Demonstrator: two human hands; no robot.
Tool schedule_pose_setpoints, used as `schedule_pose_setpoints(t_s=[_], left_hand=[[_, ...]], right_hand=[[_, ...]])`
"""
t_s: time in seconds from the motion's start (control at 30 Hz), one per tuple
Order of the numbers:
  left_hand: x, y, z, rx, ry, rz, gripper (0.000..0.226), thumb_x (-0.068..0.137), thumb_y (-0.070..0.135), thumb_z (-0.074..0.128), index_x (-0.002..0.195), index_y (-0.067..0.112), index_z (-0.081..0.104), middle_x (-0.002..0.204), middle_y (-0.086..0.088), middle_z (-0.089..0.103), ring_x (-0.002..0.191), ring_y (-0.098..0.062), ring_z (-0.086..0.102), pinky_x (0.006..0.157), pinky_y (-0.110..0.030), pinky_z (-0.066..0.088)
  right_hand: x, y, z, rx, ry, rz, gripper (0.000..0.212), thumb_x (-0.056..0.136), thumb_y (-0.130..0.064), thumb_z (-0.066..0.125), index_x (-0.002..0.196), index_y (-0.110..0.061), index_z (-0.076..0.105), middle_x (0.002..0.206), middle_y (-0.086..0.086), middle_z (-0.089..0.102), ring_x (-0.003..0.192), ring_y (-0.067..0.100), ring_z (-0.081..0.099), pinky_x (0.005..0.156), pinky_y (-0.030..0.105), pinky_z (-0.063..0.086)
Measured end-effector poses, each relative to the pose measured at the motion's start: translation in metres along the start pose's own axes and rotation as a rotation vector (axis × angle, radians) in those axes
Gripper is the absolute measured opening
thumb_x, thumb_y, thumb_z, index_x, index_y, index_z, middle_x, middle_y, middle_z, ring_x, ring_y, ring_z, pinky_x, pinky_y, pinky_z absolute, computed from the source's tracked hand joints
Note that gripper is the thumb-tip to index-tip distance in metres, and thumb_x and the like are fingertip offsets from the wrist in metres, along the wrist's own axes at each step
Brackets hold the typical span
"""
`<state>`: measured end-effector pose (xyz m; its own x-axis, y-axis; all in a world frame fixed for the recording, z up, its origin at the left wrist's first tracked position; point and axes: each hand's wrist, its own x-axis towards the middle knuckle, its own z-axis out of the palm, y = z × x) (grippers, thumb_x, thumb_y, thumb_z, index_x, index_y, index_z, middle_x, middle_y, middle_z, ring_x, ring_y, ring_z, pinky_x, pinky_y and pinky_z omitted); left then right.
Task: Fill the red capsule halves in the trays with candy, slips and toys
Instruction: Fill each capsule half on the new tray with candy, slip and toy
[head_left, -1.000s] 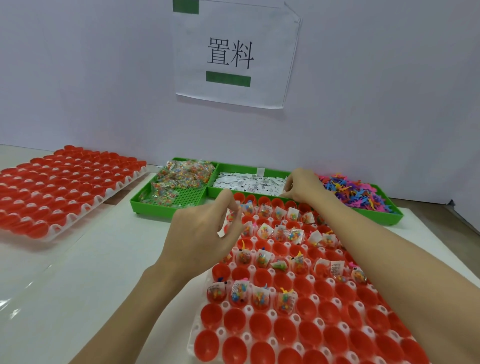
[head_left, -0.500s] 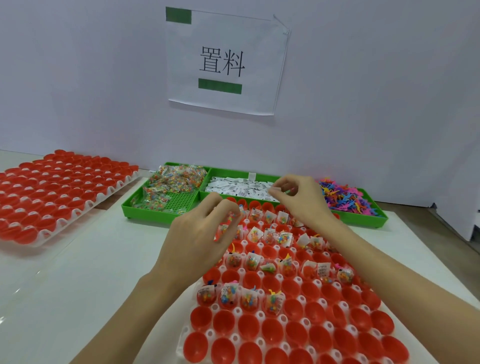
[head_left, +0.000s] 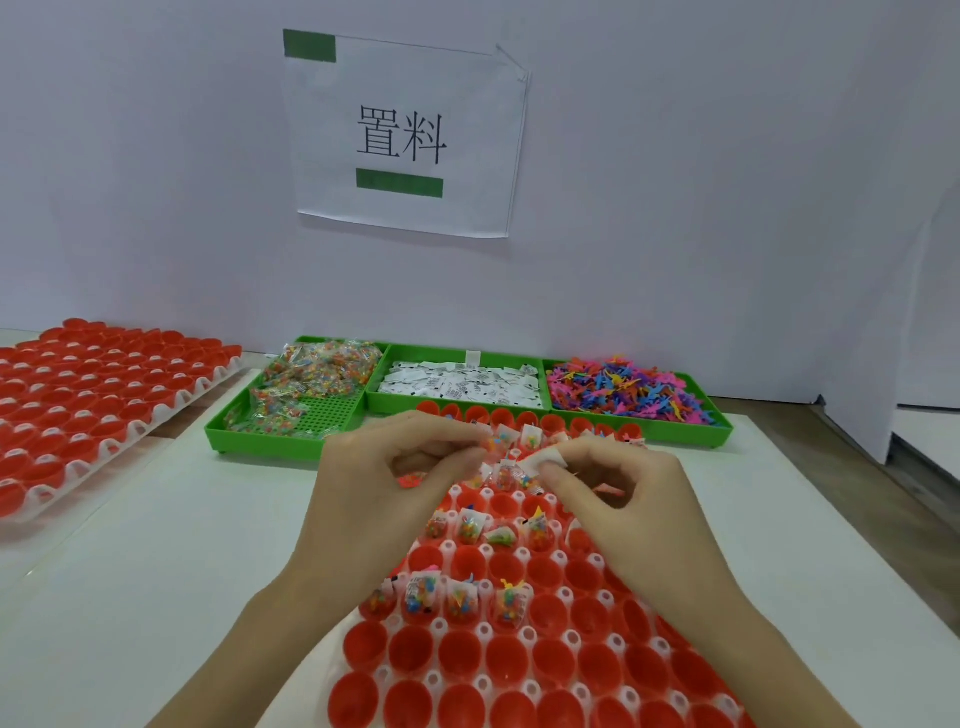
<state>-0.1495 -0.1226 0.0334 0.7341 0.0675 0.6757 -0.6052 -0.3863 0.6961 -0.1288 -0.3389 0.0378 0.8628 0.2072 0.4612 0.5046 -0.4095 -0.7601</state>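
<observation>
- Your left hand (head_left: 384, 478) pinches a clear candy packet (head_left: 493, 444) between thumb and forefinger; the other fingers curl under.
- Your right hand (head_left: 623, 499) grips a white slip (head_left: 545, 460) at the fingertips, with a pink toy (head_left: 608, 489) apparently tucked under the fingers.
- Both hands hover close together above the near tray (head_left: 483, 631), over its far rows.
- Red capsule halves (head_left: 460, 657) nearer your wrists are empty; several under and beyond your hands are filled.
- Suggest: pick one empty cup just below the fingertips, lower the packet first, then slip and toy on top.
- Keep items upright, inside the rim; neighbouring cups sit touching, so spills are likely.
- Supply bins (head_left: 717, 431) lie beyond your fingertips; the second tray (head_left: 78, 467) lies well left.
</observation>
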Motion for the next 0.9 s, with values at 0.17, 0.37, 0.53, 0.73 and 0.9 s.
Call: schedule_pose_setpoints(t_s=[0.17, 0.37, 0.53, 0.73, 0.9], left_hand=[[-0.004, 0.005, 0.004, -0.093, -0.232, -0.054, 0.011, 0.081, 0.017, 0.084, 0.090, 0.021, 0.079, 0.090, 0.006, 0.078, 0.085, -0.016, 0.076, 0.077, -0.028, 0.062], [-0.005, 0.003, 0.007, -0.052, -0.283, 0.018, 0.009, 0.082, 0.018, 0.083, 0.090, 0.020, 0.080, 0.101, 0.007, 0.074, 0.092, -0.020, 0.074, 0.075, -0.029, 0.061], [-0.008, 0.004, 0.010, -0.038, -0.289, 0.026, 0.029, 0.081, 0.016, 0.084, 0.107, 0.021, 0.073, 0.090, 0.007, 0.073, 0.085, -0.017, 0.074, 0.079, -0.026, 0.060], [-0.009, 0.005, 0.014, 0.144, -0.209, 0.225, 0.013, 0.084, 0.016, 0.081, 0.097, 0.017, 0.080, 0.090, 0.008, 0.069, 0.079, -0.009, 0.068, 0.072, -0.025, 0.057], [-0.006, -0.003, 0.011, 0.151, -0.155, 0.186, 0.015, 0.084, 0.009, 0.082, 0.094, 0.019, 0.078, 0.091, 0.011, 0.069, 0.080, -0.012, 0.069, 0.073, -0.024, 0.057]], right_hand=[[-0.010, 0.001, -0.001, -0.078, 0.035, -0.018, 0.005, 0.090, -0.033, 0.074, 0.089, -0.036, 0.078, 0.084, -0.017, 0.073, 0.078, 0.009, 0.067, 0.066, 0.020, 0.053], [-0.016, -0.013, -0.002, -0.271, -0.122, -0.189, 0.015, 0.094, -0.015, 0.070, 0.097, -0.028, 0.077, 0.085, -0.021, 0.062, 0.084, 0.002, 0.062, 0.071, 0.008, 0.042], [-0.018, -0.019, -0.005, -0.353, -0.241, -0.172, 0.019, 0.100, -0.014, 0.061, 0.105, -0.024, 0.076, 0.088, -0.018, 0.059, 0.087, -0.001, 0.055, 0.075, 0.009, 0.039], [-0.014, -0.022, -0.011, -0.222, -0.251, -0.009, 0.028, 0.099, -0.011, 0.061, 0.106, -0.032, 0.078, 0.088, -0.019, 0.067, 0.084, 0.001, 0.063, 0.070, 0.011, 0.047], [0.031, 0.001, -0.027, -0.291, -0.163, 0.044, 0.023, 0.097, -0.017, 0.065, 0.105, -0.034, 0.076, 0.081, -0.021, 0.072, 0.076, 0.000, 0.068, 0.068, 0.013, 0.054]])
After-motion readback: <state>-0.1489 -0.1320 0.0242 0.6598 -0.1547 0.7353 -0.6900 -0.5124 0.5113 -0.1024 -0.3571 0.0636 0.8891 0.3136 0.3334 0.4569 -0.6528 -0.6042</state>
